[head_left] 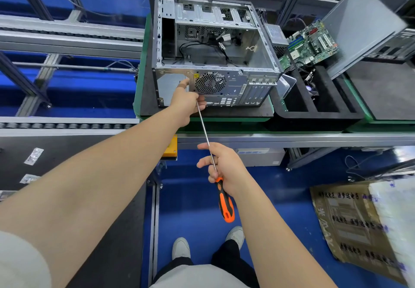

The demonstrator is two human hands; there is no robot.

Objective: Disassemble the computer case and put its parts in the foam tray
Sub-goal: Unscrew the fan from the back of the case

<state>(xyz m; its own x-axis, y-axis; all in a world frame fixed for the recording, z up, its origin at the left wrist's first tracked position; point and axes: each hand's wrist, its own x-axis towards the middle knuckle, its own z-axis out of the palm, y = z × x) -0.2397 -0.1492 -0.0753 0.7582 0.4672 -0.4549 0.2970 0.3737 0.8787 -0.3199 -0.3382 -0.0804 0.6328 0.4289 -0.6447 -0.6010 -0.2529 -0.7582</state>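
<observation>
Orange screwdriver [226,206] gripped by right hand [224,171] near case [256,85].

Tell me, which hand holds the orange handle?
The right hand grips the screwdriver at its orange handle; the left hand holds the shaft up at the case.
</observation>
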